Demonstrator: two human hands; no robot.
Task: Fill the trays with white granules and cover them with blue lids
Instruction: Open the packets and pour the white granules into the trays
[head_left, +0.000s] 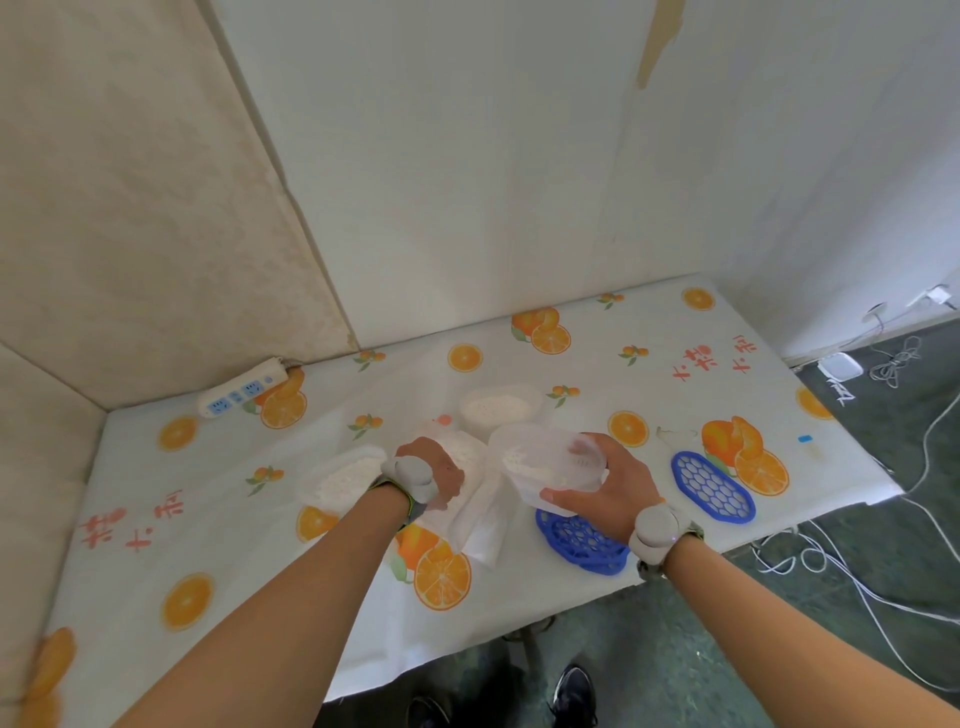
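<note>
My right hand (608, 486) holds a clear plastic tray (540, 460) lifted above the table, tilted, with a few white granules inside. My left hand (439, 470) is closed on the top of a clear bag of white granules (475, 499) that lies in the middle of the table. Two filled trays rest on the cloth: one at the left (340, 475), one further back (498, 408). A blue honeycomb lid (582, 540) lies under my right hand near the front edge. Another blue lid (711, 486) lies to the right.
The table (208, 545) has an orange-print cloth and stands in a wall corner. A white power strip (241, 395) lies at the back left. White cables (857, 571) trail over the green floor at the right. My shoes (574, 693) show below the front edge.
</note>
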